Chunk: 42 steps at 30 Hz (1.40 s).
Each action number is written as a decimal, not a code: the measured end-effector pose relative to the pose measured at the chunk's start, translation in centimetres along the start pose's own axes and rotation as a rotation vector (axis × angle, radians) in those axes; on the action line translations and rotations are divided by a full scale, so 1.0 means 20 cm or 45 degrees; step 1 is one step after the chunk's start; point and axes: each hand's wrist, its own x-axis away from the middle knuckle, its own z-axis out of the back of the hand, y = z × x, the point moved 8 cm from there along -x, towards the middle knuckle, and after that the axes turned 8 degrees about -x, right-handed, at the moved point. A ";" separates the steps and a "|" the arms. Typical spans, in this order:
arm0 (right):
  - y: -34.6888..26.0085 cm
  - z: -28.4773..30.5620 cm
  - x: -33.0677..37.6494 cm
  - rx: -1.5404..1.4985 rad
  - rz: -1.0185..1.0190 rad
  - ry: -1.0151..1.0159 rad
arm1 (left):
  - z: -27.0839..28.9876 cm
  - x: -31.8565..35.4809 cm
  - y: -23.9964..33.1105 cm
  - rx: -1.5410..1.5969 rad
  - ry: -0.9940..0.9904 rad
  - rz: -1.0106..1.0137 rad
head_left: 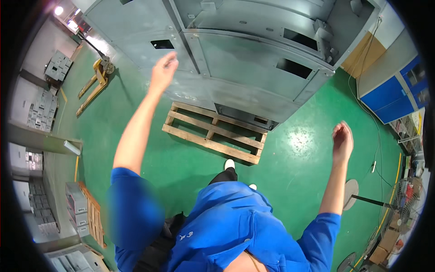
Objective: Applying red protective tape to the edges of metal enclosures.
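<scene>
My left hand (164, 72) is raised in front of the large grey metal cabinet (240, 65), near a dark rectangular cutout (162, 44) in its panel. Its fingers are loosely bent, with the thumb apart, and nothing shows in them. Whether the fingertips touch the panel, I cannot tell. Out to the right, over the green floor, my right hand (343, 141) is held up in a loose curl, and I see no object in it. The cabinet rests on a wooden pallet (206, 141), which sticks out toward my feet.
A yellow pallet truck (99, 79) stands at the far left. Grey metal boxes (78, 204) are stacked beside another pallet (94, 215) at lower left. On the right are a blue-and-grey cabinet (385, 102), cables (378, 131) on the floor and a fan (405, 199) near cardboard boxes.
</scene>
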 end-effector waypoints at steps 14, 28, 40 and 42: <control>-0.87 -0.79 -0.97 0.316 0.844 0.063 | 0.21 -0.98 0.30 -0.151 0.560 -0.185; -1.03 -0.81 -1.84 -0.073 0.373 -0.649 | 0.10 -1.10 0.39 -0.433 0.610 0.208; -0.98 -1.17 -1.59 -0.284 0.023 -0.509 | 0.16 -1.08 0.32 -0.548 0.558 0.137; -0.96 -1.25 -1.54 -0.380 -0.122 -0.598 | 0.17 -1.08 0.35 -0.598 0.564 0.070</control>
